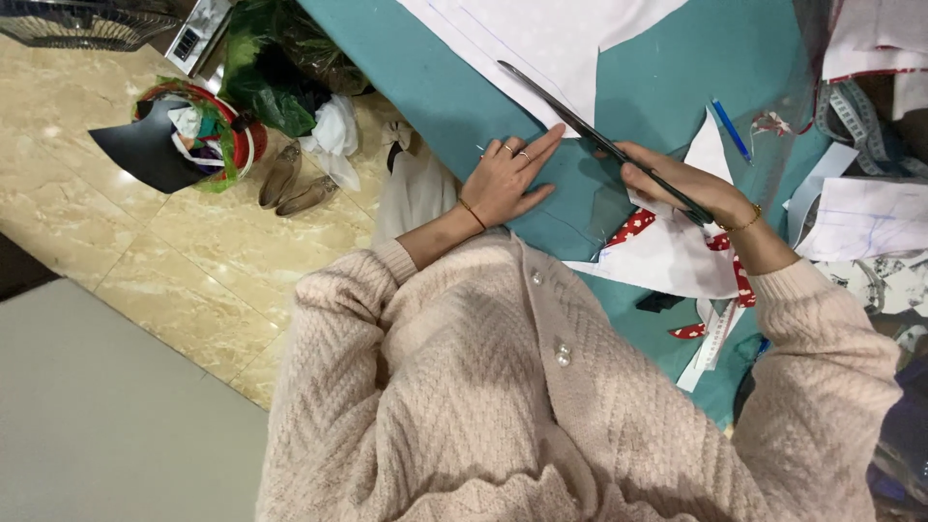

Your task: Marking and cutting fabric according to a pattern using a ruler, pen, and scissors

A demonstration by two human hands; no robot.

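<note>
My left hand (509, 177) lies flat, fingers spread, on teal fabric (667, 68) spread over the table, near its edge. My right hand (681, 181) grips the handles of long dark scissors (570, 111), whose blades run up-left along the edge of a white paper pattern (541, 39) lying on the teal fabric. Just below my right hand sit a white paper piece (667, 256) and red fabric with white dots (630, 228).
A blue pen (732, 130) and a measuring tape (851, 111) lie at the right with more white paper pieces (865, 217). On the marble floor at left stand a red basket of scraps (198, 130), a green bag (266, 68) and a pair of beige shoes (295, 184).
</note>
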